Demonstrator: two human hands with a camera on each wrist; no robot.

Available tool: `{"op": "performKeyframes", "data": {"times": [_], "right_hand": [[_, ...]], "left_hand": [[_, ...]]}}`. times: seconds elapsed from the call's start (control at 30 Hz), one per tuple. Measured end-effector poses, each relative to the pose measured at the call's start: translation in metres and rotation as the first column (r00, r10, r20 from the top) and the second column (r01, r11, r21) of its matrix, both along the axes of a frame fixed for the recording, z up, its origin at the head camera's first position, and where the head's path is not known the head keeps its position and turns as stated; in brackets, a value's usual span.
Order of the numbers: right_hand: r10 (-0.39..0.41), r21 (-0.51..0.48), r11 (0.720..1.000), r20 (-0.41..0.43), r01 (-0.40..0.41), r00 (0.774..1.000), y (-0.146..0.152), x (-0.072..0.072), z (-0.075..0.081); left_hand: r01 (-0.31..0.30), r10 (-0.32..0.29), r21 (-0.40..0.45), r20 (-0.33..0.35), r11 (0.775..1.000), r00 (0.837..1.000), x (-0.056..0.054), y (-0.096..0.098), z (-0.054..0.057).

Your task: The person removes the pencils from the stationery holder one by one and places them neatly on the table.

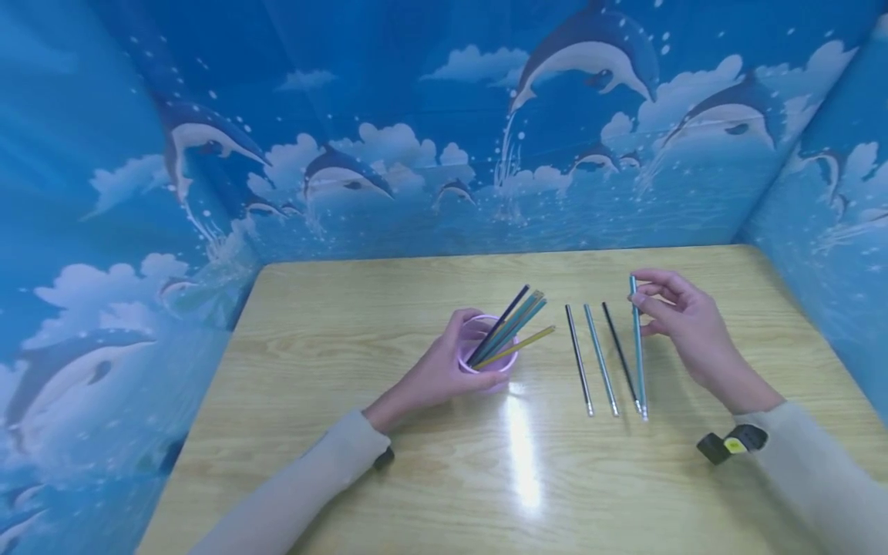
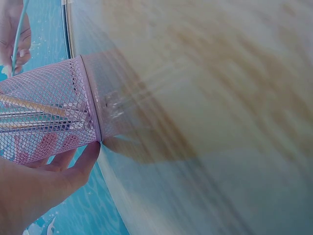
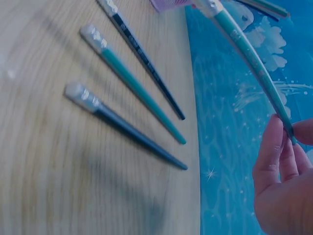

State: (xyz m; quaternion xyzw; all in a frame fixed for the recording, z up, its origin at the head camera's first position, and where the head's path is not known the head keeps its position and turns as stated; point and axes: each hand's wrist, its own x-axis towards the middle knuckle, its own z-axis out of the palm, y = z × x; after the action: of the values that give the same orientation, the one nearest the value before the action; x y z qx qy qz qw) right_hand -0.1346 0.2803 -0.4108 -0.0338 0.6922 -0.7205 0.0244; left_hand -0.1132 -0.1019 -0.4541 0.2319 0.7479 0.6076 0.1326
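Observation:
A pink mesh pencil cup [image 2: 54, 81] stands on the table, with my left hand [image 1: 444, 370] gripping its side. Several pencils [image 1: 516, 320] in dark, teal and yellow lean out of it to the right. In my right hand [image 1: 687, 331], thumb and fingertips pinch a teal pencil [image 1: 637, 339] near its far end; its eraser end points toward me. Left of that pencil, a dark pencil [image 1: 620, 351], a teal pencil [image 1: 600, 358] and another dark pencil [image 1: 578, 358] lie side by side on the wood. Their white eraser ends [image 3: 83, 95] show in the right wrist view.
The wood-grain table [image 1: 333, 324] ends at a blue backdrop with dolphins [image 1: 590, 62], which rises behind it and along both sides. A bright light reflection [image 1: 523, 455] lies on the tabletop in front of the cup.

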Motion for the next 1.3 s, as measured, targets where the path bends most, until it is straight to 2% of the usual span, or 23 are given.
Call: {"op": "performKeyframes", "data": {"times": [0.2,0.33,0.43,0.57,0.73,0.83,1.0,1.3], "right_hand": [[0.005,0.086,0.996,0.040,-0.008,0.999,0.015,-0.012,-0.009],[-0.003,0.222,0.975,0.062,-0.010,0.998,0.023,-0.020,-0.015],[-0.008,0.336,0.942,0.074,-0.017,0.997,0.027,-0.026,-0.019],[-0.001,0.468,0.883,0.090,-0.042,0.996,0.030,-0.032,-0.025],[0.036,0.627,0.772,0.122,-0.105,0.992,0.030,-0.037,-0.032],[0.054,0.682,0.719,0.138,-0.134,0.989,0.030,-0.040,-0.034],[0.051,0.717,0.681,0.156,-0.148,0.986,0.028,-0.043,-0.036],[0.083,0.752,0.638,0.150,-0.168,0.985,0.023,-0.049,-0.040]], "left_hand": [[0.000,0.000,0.002,0.003,1.000,1.000,0.000,0.000,0.000],[-0.002,0.002,0.000,0.007,1.000,1.000,0.000,0.000,0.001],[0.000,0.000,0.005,0.011,1.000,1.000,0.000,0.000,0.001],[-0.002,0.002,0.007,0.011,1.000,1.000,0.000,0.000,0.001],[-0.005,0.005,0.007,0.014,1.000,1.000,0.000,0.000,0.001],[-0.010,0.010,-0.001,0.009,1.000,1.000,0.000,0.000,0.001],[-0.007,0.007,0.000,-0.001,1.000,1.000,0.000,0.000,0.000],[-0.011,0.011,-0.006,0.007,1.000,1.000,-0.001,0.000,-0.002]]}}
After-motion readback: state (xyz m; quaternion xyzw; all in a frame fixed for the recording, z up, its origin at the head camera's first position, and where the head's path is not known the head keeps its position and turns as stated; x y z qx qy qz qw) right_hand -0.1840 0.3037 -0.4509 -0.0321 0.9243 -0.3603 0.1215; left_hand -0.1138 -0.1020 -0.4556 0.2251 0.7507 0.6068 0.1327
